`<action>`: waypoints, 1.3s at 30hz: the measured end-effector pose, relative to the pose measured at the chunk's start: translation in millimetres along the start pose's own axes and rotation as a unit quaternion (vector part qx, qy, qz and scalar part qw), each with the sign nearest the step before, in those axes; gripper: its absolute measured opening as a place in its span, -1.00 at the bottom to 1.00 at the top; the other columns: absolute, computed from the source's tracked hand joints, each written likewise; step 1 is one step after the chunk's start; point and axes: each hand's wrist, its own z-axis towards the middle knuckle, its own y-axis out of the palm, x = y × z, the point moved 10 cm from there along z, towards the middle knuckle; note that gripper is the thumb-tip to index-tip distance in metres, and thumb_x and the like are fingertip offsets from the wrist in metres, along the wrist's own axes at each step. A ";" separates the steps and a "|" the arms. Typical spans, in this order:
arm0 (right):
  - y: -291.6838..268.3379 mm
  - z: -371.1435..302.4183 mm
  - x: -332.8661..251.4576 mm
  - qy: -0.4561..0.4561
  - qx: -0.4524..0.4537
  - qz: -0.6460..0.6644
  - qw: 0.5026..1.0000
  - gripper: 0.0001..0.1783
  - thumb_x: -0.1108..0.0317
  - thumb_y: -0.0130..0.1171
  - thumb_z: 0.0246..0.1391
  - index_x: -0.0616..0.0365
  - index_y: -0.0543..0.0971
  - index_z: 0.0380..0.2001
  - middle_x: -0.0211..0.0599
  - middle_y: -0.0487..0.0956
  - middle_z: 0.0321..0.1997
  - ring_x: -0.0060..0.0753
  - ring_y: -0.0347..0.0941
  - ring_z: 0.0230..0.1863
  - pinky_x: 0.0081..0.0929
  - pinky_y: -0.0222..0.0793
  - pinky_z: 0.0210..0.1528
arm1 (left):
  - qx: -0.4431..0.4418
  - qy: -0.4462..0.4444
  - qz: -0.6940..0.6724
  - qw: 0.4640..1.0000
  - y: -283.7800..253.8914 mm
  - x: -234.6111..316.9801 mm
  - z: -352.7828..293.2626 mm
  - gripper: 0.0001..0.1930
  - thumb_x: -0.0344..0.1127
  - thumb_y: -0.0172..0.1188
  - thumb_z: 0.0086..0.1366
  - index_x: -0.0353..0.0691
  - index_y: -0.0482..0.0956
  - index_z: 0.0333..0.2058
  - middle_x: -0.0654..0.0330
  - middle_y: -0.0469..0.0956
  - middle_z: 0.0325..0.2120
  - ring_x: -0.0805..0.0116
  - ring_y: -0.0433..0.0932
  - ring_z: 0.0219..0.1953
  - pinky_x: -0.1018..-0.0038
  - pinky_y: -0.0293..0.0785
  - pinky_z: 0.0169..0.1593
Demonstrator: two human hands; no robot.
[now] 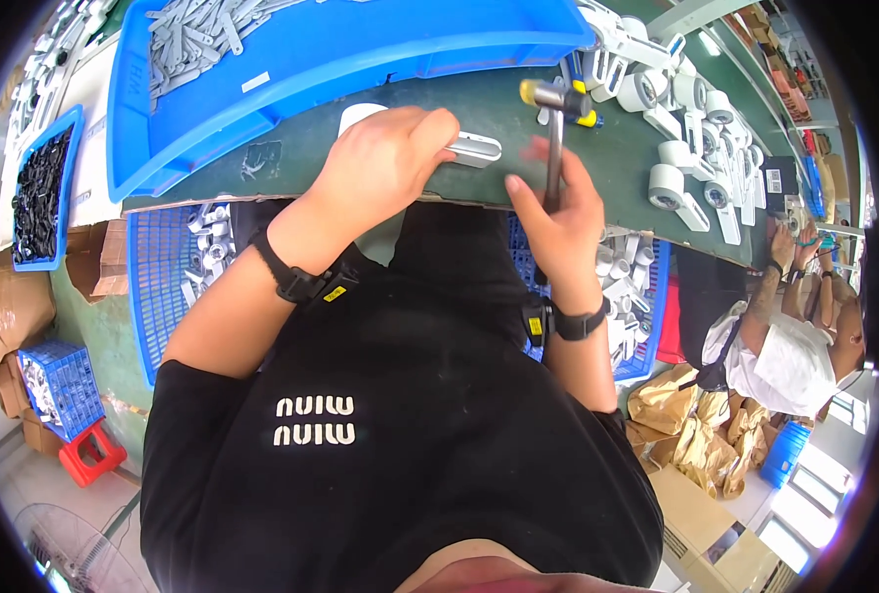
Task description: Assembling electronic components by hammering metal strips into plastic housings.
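Observation:
My left hand (385, 158) is closed over a white plastic part on the green table. The part's flat grey-white arm (477, 149) sticks out to the right, and its rounded white end (358, 116) shows behind the hand. Just to the right, my right hand (570, 222) grips a small mallet (555, 143) by its dark handle. The mallet stands upright with its head up, one face yellow and the other dark. Its head is apart from the white part. The right fingertips are slightly blurred.
A large blue tray (311, 104) of flat grey strips spans the back. White wheeled parts (691, 128) crowd the table's right side, with yellow-and-black tools (587, 118) nearby. Blue crates (153, 296) of white parts stand below the edge. Another person (785, 356) works at far right.

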 end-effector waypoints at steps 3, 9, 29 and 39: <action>27.1 16.2 5.9 0.078 -0.062 0.010 0.995 -0.49 0.41 0.52 0.16 0.18 0.66 0.19 -0.55 0.61 -0.32 -0.79 0.24 -0.50 -0.64 0.22 -0.44 | 0.001 -0.011 -0.024 1.000 -1.7 -0.6 1.9 -0.76 -0.41 0.46 0.31 -0.20 0.54 -0.18 0.12 0.73 -0.33 0.00 0.73 -0.29 0.20 0.62 -0.26; 45.8 26.9 15.1 0.056 -0.114 -0.021 0.992 -0.57 0.37 0.52 0.15 0.22 0.71 0.08 -0.52 0.59 -0.42 -0.66 0.37 -0.43 -0.54 0.36 -0.35 | -0.016 -0.056 -0.058 0.997 -2.0 -4.4 7.3 -0.78 -0.44 0.40 0.36 -0.22 0.54 -0.12 0.10 0.75 -0.28 0.01 0.75 -0.26 0.23 0.65 -0.21; 39.8 11.1 -3.6 -0.058 -0.030 -0.142 0.988 -0.75 0.47 0.47 0.17 0.22 0.72 -0.08 0.00 0.71 -0.32 0.00 0.66 -0.37 -0.24 0.53 -0.27 | -0.031 -0.030 -0.084 0.995 2.4 3.2 11.3 -0.71 -0.47 0.39 0.32 -0.16 0.67 0.01 0.10 0.78 -0.22 -0.03 0.75 -0.17 0.20 0.68 -0.11; 38.4 14.3 9.5 0.026 -0.062 -0.105 0.992 -0.70 0.41 0.54 0.18 0.21 0.74 -0.04 -0.33 0.56 -0.55 -0.56 0.34 -0.51 -0.45 0.35 -0.40 | 0.070 0.146 0.066 0.985 5.5 31.0 -4.6 -0.73 -0.49 0.41 0.19 -0.20 0.71 -0.10 0.19 0.76 -0.23 0.14 0.78 -0.11 0.27 0.73 -0.05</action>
